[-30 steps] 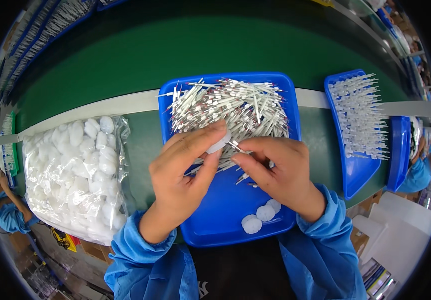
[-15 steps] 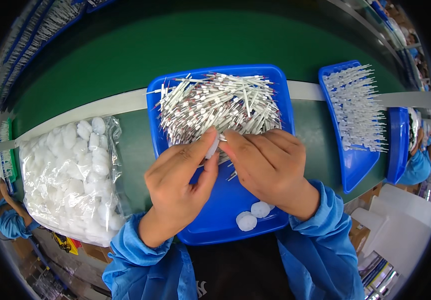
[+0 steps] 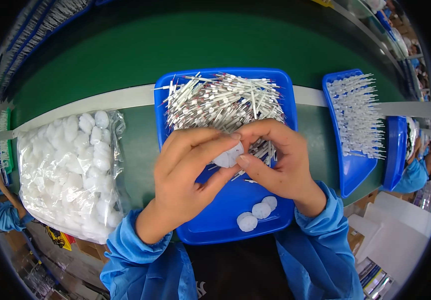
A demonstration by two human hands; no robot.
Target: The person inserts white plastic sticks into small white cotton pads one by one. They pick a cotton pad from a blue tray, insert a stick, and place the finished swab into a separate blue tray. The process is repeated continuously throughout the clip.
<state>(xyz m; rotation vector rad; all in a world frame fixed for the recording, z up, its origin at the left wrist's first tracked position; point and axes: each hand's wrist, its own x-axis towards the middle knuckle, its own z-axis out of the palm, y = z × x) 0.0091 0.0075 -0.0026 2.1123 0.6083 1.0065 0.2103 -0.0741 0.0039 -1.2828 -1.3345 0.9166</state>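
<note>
Over the blue tray (image 3: 235,235), a white round scalloped disc (image 3: 229,156) is held between my two hands. My left hand (image 3: 188,172) grips its left side, thumb below and fingers above. The thumb and forefinger of my right hand (image 3: 280,162) pinch its right edge. The disc's face is turned toward me, with small marks or holes on it. Beyond my hands, the tray carries a heap of thin white sticks (image 3: 225,102) with reddish ends. Near the tray's front right lie three similar white discs (image 3: 247,221), (image 3: 261,210), (image 3: 270,202) in a row.
A clear plastic bag (image 3: 65,175) full of white discs lies left of the tray on the green table (image 3: 140,130). On the right, another blue tray (image 3: 353,177) carries white pieces with thin sticks (image 3: 356,115) in rows. Other people in blue sleeves (image 3: 8,216) sit at both sides.
The disc, edge-on before, has turned its face toward me. My right hand's fingers have spread around its right edge. The view has shifted slightly, uncovering more of the third loose disc.
</note>
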